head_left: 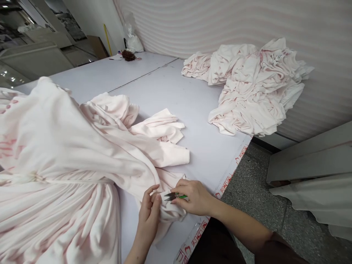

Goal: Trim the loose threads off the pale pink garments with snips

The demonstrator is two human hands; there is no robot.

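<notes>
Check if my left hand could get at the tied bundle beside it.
Probably yes: only bare tabletop separates the left hand from the tied bundle, though the fingers are at the cloth.

Heaped pale pink garments [247, 88]: soft, matt cloth, crumpled. Pale lavender-white tabletop [198, 99]: smooth, faint sheen. Small green-handled snips [176, 196]: dark metal blades. Grey speckled floor [244, 187]: stone-like, mottled. White bag by the wall [134, 42]: thin, crinkled, translucent plastic.
</notes>
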